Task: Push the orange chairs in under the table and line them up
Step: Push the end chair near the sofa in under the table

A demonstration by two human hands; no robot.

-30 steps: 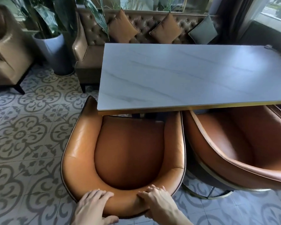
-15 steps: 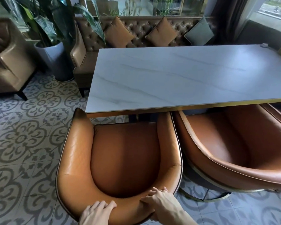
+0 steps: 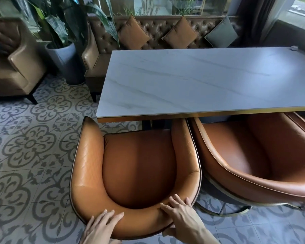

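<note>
Hidden or cut off: the left hand (image 3: 99, 228) is running off the bottom edge at the wrist; the right hand (image 3: 180, 214) is showing fingers and forearm, its thumb tucked behind the chair back and hard to make out; the right orange chair (image 3: 250, 155) is being cut by the right edge, with a sliver of a third seat beyond it; the front of both seats is lying in shadow under the table (image 3: 201, 80); a small object at the table's far right corner is too small to identify.

Left orange chair (image 3: 136, 166): standing at the table's near left corner; right arm tucking under the gold table edge, left arm standing outside the corner; right side sitting just beside the neighbouring chair.

Left hand, fingers: lying flat and slightly spread on the back rim, pressing rather than clamping.

Right hand, fingers: curling over the rim, slightly apart, gripping the back.

Surroundings: patterned tile floor (image 3: 30, 152); tufted bench (image 3: 158, 30) with cushions behind the table; potted plant (image 3: 63, 51) at left.

Change from half a second ago: the left hand is reaching further onto the rim; the chair is sitting further right in view, its gap to the neighbour looking narrower.
</note>
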